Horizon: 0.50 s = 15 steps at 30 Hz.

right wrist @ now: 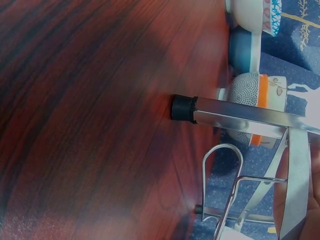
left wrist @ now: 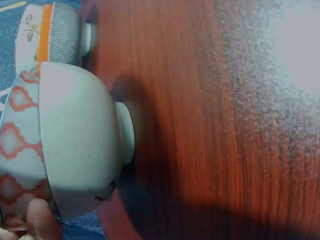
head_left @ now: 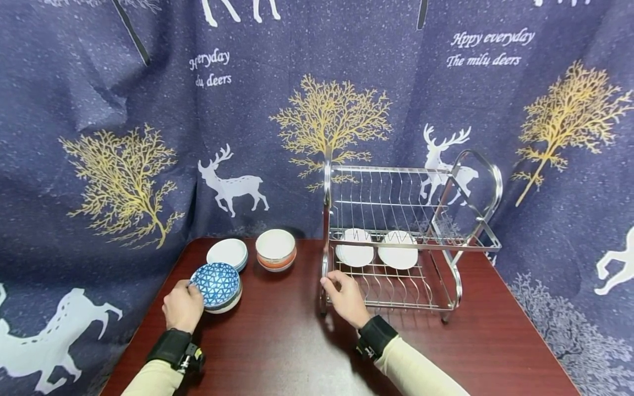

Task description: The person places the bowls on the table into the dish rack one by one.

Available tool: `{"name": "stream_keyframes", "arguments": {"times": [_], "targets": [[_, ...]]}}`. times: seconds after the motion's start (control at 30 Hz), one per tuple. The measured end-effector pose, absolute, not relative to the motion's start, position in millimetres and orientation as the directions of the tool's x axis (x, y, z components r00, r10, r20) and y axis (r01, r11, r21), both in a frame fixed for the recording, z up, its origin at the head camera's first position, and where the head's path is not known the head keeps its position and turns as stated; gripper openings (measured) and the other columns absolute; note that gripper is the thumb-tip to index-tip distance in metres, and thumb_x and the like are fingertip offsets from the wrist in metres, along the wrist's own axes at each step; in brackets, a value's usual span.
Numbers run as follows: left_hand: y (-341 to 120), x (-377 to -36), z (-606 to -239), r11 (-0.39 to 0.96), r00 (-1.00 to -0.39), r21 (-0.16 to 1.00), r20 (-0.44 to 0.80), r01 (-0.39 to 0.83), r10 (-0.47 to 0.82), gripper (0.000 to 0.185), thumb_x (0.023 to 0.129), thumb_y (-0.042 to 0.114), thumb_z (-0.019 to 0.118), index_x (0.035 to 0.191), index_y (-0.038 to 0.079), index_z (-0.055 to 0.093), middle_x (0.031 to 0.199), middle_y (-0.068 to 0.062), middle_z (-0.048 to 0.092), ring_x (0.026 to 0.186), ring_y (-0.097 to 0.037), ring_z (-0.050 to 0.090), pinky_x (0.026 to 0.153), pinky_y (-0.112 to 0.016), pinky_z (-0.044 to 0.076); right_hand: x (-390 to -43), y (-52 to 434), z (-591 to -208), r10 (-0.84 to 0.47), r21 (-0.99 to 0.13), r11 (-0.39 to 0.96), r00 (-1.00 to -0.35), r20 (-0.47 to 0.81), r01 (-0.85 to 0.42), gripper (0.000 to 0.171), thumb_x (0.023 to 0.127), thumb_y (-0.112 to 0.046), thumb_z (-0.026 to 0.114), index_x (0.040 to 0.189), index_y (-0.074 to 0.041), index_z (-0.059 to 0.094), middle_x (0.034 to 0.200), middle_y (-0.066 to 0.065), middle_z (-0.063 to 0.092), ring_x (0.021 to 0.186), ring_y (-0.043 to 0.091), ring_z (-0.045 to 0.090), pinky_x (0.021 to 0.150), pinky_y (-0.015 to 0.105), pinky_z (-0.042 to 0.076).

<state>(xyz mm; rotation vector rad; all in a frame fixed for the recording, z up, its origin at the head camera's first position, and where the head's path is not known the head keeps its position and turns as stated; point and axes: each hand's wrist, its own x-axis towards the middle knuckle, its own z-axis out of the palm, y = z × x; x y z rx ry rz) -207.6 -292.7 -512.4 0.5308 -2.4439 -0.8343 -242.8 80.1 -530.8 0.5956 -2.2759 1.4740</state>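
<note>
Left hand: the left hand (head_left: 183, 306) holds the near rim of the blue patterned bowl (head_left: 216, 284), fingers curled against its side; in the left wrist view a fingertip (left wrist: 42, 220) presses the bowl's edge.
Blue patterned bowl: tilted toward the person, sitting on top of a white bowl at the left part of the worktop (head_left: 297, 352); in the left wrist view its outside (left wrist: 75, 145) is white with a red pattern band and a short foot.
Right hand: the right hand (head_left: 345, 294) grips the front left post of the dish rack (head_left: 396, 242), fingers wrapped round the metal low down.
Dish rack: two-tier chrome wire rack standing on the right half of the worktop; its black-capped foot (right wrist: 182, 108) rests on the wood.
Plates: two white plates (head_left: 376, 253) stand on edge in the lower tier, side by side.
Other bowls: a white bowl with a blue underside (head_left: 227, 254) and an orange-banded bowl (head_left: 275, 249) sit behind the blue patterned bowl, near the rack's left side.
Backdrop: a dark blue cloth (head_left: 99, 110) with white deer and gold trees hangs behind.
</note>
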Motion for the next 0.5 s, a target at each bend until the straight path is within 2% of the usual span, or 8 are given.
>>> {"name": "stream_keyframes", "arguments": {"times": [0.27,0.5], "targets": [[-290,-206,-504,0.704,-0.785,0.689,0.337,-0.171,-0.520,0.026,0.093,0.014,0.049,0.108,-0.002,0.063,0.100,-0.030,0.064,0.090,-0.055,0.055,0.075,-0.062,0.039,-242,80,-531,-0.151,-0.757,0.372,-0.840,0.521,-0.536,0.009,0.094,-0.021,0.062,0.085,-0.018,0.063,0.072,-0.011,0.056,0.065,0.005,0.052,0.059,0.023,0.045],[-278,-206,-494,0.714,-0.756,0.690,0.404,-0.118,-0.515,0.023,0.091,0.012,0.052,0.104,-0.003,0.066,0.091,-0.025,0.066,0.084,-0.050,0.058,0.071,-0.058,0.040,-241,78,-527,-0.154,-0.768,0.346,-0.840,0.521,-0.540,0.009,0.093,-0.016,0.063,0.084,-0.015,0.064,0.075,-0.007,0.058,0.067,0.009,0.054,0.062,0.024,0.046]]}}
